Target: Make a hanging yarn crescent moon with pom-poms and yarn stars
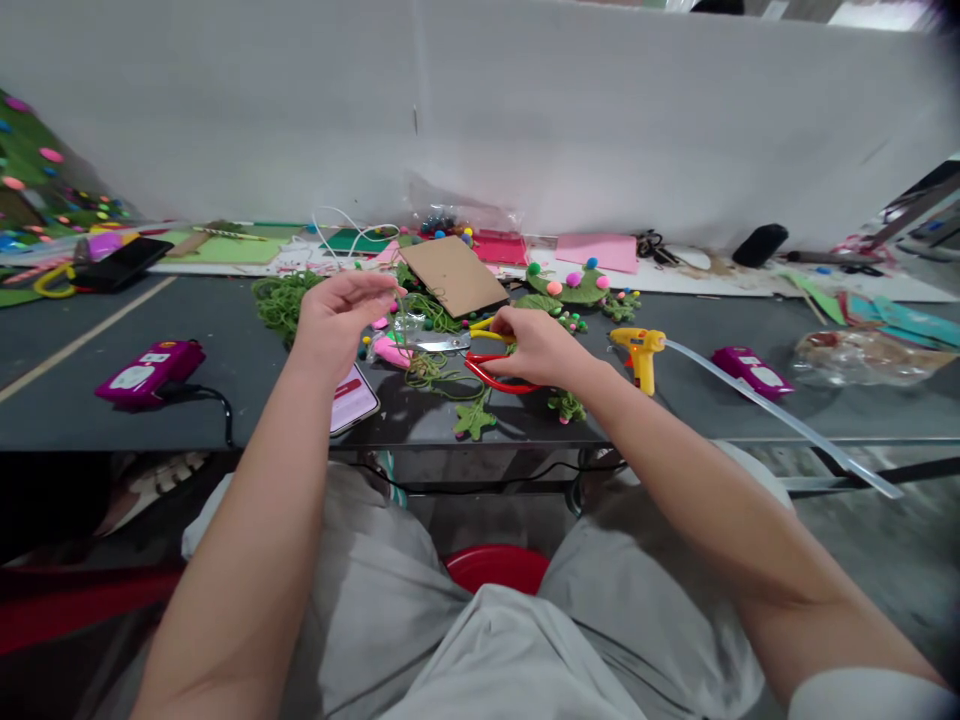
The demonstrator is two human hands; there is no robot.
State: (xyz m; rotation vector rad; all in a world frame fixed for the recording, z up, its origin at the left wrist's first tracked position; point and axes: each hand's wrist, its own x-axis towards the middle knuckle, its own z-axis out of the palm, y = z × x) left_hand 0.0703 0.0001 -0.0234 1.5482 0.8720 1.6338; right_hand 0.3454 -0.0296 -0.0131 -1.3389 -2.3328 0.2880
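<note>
Green yarn (403, 312) hangs from the fingertips of my left hand (349, 312), which is closed on it above the table. My right hand (534, 345) grips scissors (487, 366) with red and yellow handles; their blades point left, at the hanging strand. A loose pile of green yarn (283, 302) lies behind my left wrist. Below the scissors is a green star (474, 418), and a small green piece (566, 405) lies to its right. A pink item (391, 350) sits under the blades. Part of a phone (354, 400) shows beside my left forearm.
A yellow glue gun (639, 352) with a long clear glue stick (780, 415) lies right of my right hand. Purple devices (154, 375) rest on both sides. Behind are a brown board (454, 275), a green piece with pompoms (574, 287) and coloured sheets. The table's front edge (420, 445) is near.
</note>
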